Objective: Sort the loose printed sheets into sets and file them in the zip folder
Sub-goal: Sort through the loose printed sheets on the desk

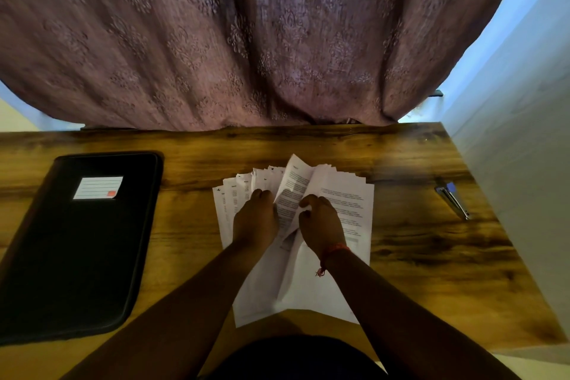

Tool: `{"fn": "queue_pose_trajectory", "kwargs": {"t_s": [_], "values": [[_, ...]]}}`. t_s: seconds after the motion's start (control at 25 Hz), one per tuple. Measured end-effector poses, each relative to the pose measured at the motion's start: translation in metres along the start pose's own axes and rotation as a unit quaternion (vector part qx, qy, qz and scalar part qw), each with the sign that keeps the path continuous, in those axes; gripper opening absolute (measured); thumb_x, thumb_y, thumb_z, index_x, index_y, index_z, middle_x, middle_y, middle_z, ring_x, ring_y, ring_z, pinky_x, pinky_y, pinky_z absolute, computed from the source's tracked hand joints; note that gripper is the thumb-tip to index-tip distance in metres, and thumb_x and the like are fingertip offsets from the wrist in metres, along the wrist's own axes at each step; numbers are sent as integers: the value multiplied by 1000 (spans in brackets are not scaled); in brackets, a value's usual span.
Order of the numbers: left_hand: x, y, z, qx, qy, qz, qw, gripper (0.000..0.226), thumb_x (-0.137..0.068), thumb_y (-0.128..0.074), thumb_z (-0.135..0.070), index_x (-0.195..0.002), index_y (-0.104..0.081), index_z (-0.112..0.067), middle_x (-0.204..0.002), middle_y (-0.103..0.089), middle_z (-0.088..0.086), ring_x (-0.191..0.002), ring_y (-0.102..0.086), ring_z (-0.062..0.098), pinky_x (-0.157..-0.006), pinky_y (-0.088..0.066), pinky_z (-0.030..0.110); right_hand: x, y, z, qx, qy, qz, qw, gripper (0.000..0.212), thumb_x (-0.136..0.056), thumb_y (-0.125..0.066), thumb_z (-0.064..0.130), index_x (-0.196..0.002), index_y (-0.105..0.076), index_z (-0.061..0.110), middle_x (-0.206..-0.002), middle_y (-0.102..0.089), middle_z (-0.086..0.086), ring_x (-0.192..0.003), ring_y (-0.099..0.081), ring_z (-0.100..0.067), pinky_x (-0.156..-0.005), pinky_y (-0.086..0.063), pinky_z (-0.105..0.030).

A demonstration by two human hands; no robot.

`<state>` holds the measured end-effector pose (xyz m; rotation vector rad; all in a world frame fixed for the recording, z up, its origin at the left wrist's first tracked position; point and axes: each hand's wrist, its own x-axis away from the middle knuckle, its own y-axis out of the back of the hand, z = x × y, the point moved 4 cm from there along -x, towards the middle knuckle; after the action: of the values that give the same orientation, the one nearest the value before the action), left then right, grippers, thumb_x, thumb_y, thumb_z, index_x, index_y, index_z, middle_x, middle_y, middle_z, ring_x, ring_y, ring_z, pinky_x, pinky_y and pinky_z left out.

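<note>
1. Wooden desk (401,256) before a patterned mauve curtain (246,40).
2. Printed sheets (345,210): fanned pile at desk centre, long axis running away from the person, top edges toward the curtain.
3. Zip folder (77,241): black, closed, flat at far left, long axis likewise.
4. Left hand (254,219): knuckles up, fingers curled, pressing the fan's left half.
5. Right hand (322,222): fingers curled, pinching one raised, buckled sheet (293,188).
6. Stapler (453,199): far right.

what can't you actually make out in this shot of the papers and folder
Head view only:
- Print on the sheets: too small and soft to read.
- Sheet count: they overlap, and the left hand and right hand cover the middle.
- Zip folder: its left side is cut off by the frame edge; label lines unreadable.
- Stapler: small, blurred.
</note>
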<state>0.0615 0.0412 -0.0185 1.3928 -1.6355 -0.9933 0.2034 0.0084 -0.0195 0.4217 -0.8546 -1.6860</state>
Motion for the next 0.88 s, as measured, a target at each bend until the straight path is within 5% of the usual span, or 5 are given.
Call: {"fn": "queue_pose_trajectory", "kwargs": {"t_s": [0.2, 0.32, 0.44, 0.72, 0.88], "values": [[-5, -4, -3, 80, 43, 31, 995, 18, -97, -56, -39, -90, -53, -22, -96, -66, 1, -91, -68, 22, -73, -55, 28, -2, 2, -1, -20, -13, 5, 1000, 19, -94, -53, 11, -111, -60, 15, -124, -57, -5, -120, -53, -24, -101, -50, -38], [-3, -3, -2, 109, 52, 8, 993, 22, -92, -66, -33, -103, -55, -18, -111, -66, 5, -103, -67, 26, -75, -58, 31, -2, 2, -3, -22, -13, 9, 1000, 17, -93, -53, 12, -109, -60, 16, -125, -56, -4, -121, -53, -25, -100, -50, -39], [-3, -7, 2, 24, 24, 6, 999, 40, -89, -69, -26, -124, -53, -15, -126, -55, 9, -119, -57, 28, -89, -57, 39, -1, 1, -5, -22, -13, 3, 1000, 16, -93, -54, 10, -106, -61, 15, -125, -56, -5, -121, -54, -25, -100, -51, -38], [-8, -16, 5, 84, 83, 66, 991, 24, -96, -60, -30, -113, -66, -15, -118, -67, 6, -109, -66, 26, -90, -57, 37, -1, 0, -12, -23, -19, 14, 999, 15, -92, -52, 8, -103, -61, 16, -124, -55, -3, -117, -54, -23, -93, -54, -33], [-2, -9, -2, 89, 36, 61, 993, 21, -96, -60, -29, -113, -67, -18, -121, -68, 2, -109, -66, 23, -89, -57, 34, -5, -3, -13, -23, -19, 3, 1000, 11, -93, -54, 14, -100, -62, 16, -115, -59, -2, -107, -58, -18, -91, -54, -31]]}}
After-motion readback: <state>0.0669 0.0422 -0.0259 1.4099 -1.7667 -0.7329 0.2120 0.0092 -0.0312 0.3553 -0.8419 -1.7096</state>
